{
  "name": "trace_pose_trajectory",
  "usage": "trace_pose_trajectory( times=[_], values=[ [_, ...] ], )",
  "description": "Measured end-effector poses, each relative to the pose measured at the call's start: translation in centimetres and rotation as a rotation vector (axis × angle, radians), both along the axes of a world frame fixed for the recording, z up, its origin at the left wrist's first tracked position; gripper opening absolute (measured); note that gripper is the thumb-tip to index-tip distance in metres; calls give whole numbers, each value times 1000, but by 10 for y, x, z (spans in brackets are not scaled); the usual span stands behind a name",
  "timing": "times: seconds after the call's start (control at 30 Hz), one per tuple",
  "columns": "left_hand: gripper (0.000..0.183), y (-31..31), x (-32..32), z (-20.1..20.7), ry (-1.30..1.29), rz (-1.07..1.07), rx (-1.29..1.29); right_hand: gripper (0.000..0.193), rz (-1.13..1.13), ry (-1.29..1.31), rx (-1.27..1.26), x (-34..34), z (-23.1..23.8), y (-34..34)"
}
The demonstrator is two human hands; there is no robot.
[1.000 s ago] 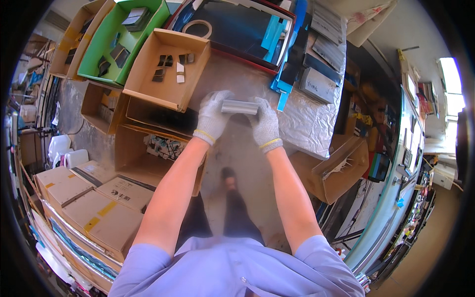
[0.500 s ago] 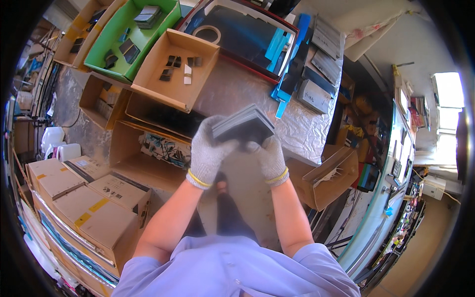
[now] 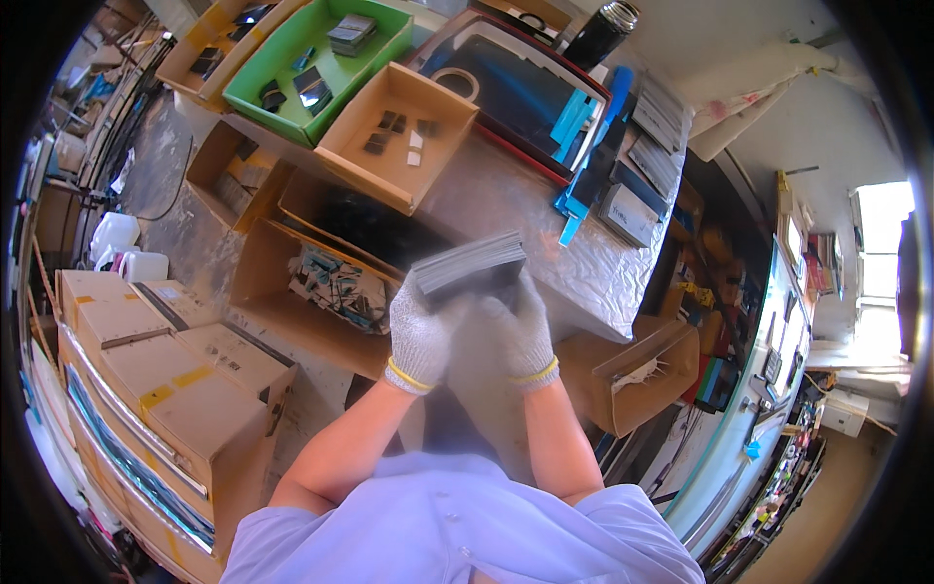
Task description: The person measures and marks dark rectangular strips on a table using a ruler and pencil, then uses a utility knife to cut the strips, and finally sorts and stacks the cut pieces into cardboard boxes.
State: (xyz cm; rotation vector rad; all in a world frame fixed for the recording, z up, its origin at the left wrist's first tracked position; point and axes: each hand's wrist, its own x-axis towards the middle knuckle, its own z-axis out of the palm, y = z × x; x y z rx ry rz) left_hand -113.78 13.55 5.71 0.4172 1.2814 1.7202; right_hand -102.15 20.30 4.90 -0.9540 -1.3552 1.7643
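A stack of thin dark-grey rectangular sheets (image 3: 469, 265) is held up in front of me, its pale layered edges facing up. My left hand (image 3: 418, 326), in a light knit glove with a yellow cuff, is closed around the stack's left end. My right hand (image 3: 522, 331), gloved alike, grips its right end. Motion blur softens the fingers and the lower side of the stack. Just beyond it lies the near edge of the foil-covered table (image 3: 506, 209).
On the table are a cardboard tray of small dark pieces (image 3: 443, 161), a green box (image 3: 365, 73), a dark framed panel (image 3: 506, 73) with a tape roll (image 3: 457, 82), grey stacks (image 3: 628, 214) and a black flask (image 3: 598, 34). Cartons (image 3: 180, 380) stand left; an open box (image 3: 632, 380) sits right.
The bent, fanned stack is now straighter and more level, still in both hands. My view has shifted, so the table appears further right and lower, and the flask shows fully.
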Motion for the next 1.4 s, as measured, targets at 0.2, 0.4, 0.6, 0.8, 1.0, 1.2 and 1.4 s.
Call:
trace_pose_trajectory(
  times=[0.2,0.4,0.6,0.8,1.0,1.2,1.4],
  values=[
    [38,-19,-5,12,286,102,-54,60,-25,-311,158,-10,33,-24],
    [34,-37,-17,16,587,97,-127,50,116,-403,701,0,8,-23],
    [37,-49,-21,33,64,112,-85,62,98,43,-297,18,-15,-23],
    [34,-78,-47,30,-175,55,-3,98,364,66,-242,13,29,0],
    [34,-81,-35,44,-393,241,71,106,366,166,-135,-25,43,-31],
    [37,-94,-20,30,149,176,-59,99,240,176,-64,-50,50,-53],
    [39,-110,-27,40,181,37,-45,61,695,-331,472,-50,105,-15]
  ],
)
